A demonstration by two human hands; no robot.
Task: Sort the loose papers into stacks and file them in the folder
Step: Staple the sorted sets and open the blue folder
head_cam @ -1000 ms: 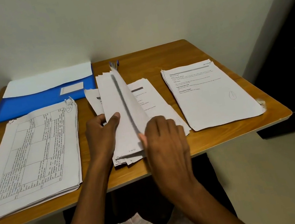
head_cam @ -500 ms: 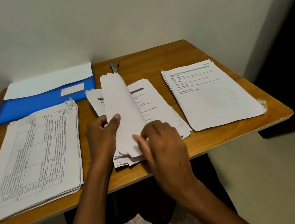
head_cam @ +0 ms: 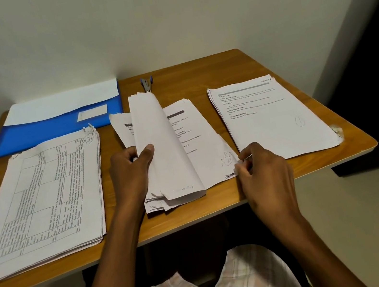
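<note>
my left hand (head_cam: pixel 132 171) gripping the turned-back pages (head_cam: pixel 161 145) of the middle stack, my right hand (head_cam: pixel 262 168) pinching the printed sheet's (head_cam: pixel 207 158) corner

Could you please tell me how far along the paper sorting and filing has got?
Done: two stacks lie sorted, the table-printed stack and the right stack. In hand: the left hand holds back turned pages of the middle pile while the right hand pinches its lower corner. Left: nothing sorted is in the blue folder yet.

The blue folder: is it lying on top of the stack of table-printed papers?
No. The blue folder lies on the table behind that stack, at the wall.
</note>
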